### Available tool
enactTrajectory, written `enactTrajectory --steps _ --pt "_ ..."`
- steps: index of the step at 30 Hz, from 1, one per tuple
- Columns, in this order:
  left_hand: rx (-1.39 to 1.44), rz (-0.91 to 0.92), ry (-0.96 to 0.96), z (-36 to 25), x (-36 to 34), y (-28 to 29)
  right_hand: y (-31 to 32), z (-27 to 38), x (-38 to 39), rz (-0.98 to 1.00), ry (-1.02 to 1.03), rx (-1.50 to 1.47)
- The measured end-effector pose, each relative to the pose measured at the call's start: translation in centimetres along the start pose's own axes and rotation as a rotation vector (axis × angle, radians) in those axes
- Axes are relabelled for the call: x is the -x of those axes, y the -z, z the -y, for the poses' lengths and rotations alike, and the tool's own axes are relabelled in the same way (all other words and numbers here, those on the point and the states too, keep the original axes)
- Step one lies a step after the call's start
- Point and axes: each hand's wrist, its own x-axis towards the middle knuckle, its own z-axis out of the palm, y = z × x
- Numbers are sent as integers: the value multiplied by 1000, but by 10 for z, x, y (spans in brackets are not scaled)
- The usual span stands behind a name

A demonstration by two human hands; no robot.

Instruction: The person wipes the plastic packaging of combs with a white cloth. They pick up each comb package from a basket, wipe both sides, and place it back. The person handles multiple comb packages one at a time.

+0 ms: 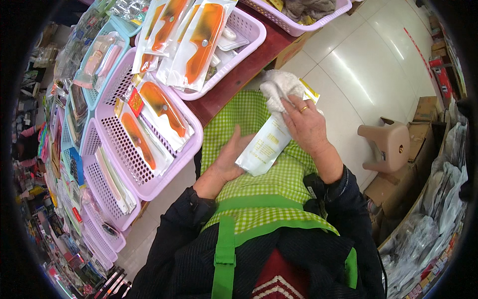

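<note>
My left hand [230, 157] grips the lower end of a flat white packet [264, 147] from its left edge, its fingers partly hidden. The packet's printed side faces up, and what is inside does not show. In my right hand [306, 123], a pale cloth [280, 88] is bunched under the fingers and pressed against the packet's upper part. A yellow corner of the packet shows past the cloth. Both hands are above my green checked apron [269, 187]. Left of them, packaged orange combs [163, 113] lie in a purple basket [193, 144].
More packaged orange combs [201, 47] are piled on a second purple basket [256, 42] on the dark red table [211, 102]. A third purple basket [298, 27] holds dark cloth. On the tiled floor to the right stands a beige stool [393, 147] beside cardboard [393, 187].
</note>
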Motion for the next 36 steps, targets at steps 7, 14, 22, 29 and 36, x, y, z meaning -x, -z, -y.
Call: enactTrajectory --steps 7,14,22,29,36 --pt "105 100 12 1 2 -9 6 18 12 131 103 -84" --pt "241 -38 -43 6 -1 -9 19 41 26 339 315 -210" --pt "286 22 -148 0 -4 -19 31 64 28 583 464 -481" --pt "179 -26 -73 6 -16 -6 36 53 29 688 397 -474" --pt "492 172 17 12 -27 13 25 9 17 333 336 -65"
